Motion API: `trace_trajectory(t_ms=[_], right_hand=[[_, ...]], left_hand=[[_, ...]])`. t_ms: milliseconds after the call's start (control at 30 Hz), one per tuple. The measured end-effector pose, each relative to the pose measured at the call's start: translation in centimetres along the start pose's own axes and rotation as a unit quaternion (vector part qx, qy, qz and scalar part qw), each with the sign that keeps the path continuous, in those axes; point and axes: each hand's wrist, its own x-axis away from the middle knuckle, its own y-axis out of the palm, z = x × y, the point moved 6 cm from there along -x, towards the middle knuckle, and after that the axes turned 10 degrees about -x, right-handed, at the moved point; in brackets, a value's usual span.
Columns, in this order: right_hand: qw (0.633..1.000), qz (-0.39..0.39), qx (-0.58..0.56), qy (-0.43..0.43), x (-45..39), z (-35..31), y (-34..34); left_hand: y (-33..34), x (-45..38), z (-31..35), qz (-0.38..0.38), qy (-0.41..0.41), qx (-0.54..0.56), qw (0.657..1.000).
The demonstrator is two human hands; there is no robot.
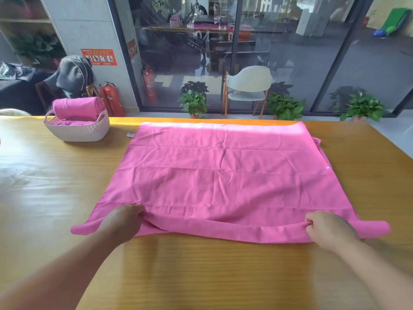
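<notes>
the cloth (228, 175) lies spread flat on the table (201, 276), stretching away from the fingers to the far edge. the left hand (121, 222) pinches the near hem, fingers (139, 211) curled into a raised fold. the right hand (328, 227) grips the same hem, fingers (310, 222) tucked over the fabric; its thumb is hidden, so probably a pinch. between the fingers the hem is turned over. well beyond the left fingers stands a basket (78, 130) with a pink roll (78, 107).

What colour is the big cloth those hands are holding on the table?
Plain pink, no pattern. The cloth shows best in the head view, spread over the wooden table.
</notes>
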Motion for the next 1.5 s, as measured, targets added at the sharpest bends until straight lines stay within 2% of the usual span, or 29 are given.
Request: trace_trajectory(t_ms=[233, 467, 800, 967, 1133, 1367, 1500], right_hand=[[0.999, -0.024, -0.012, -0.017, -0.4, -1.0, 0.6], [0.986, -0.084, -0.053, -0.133, 0.7, -5.2, 2.4], [0.975, -0.129, -0.112, -0.140, 1.9, -6.6, 3.1], [0.978, -0.097, -0.140, -0.121, 2.3, -6.9, 1.0], [0.977, -0.038, -0.183, -0.104, 1.4, -7.0, -3.6], [0.959, 0.001, -0.263, -0.108, -5.4, -7.7, -10.4], [0.952, -0.020, -0.276, -0.129, -14.2, -8.2, -14.2]], left_hand=[[1.2, 0.7, 3.0, 0.016, 0.063, 0.049, 0.997], [0.8, 1.6, 10.7, 0.046, 0.167, 0.083, 0.981], [-0.1, 2.1, 11.8, 0.027, 0.151, 0.119, 0.981], [-1.5, 2.0, 11.2, 0.016, 0.161, 0.127, 0.979], [-5.6, -0.2, 9.4, 0.065, 0.154, 0.129, 0.978], [-11.3, -6.8, 8.3, 0.081, 0.105, 0.150, 0.980], [-15.8, -14.2, 8.6, 0.086, 0.096, 0.127, 0.983]])
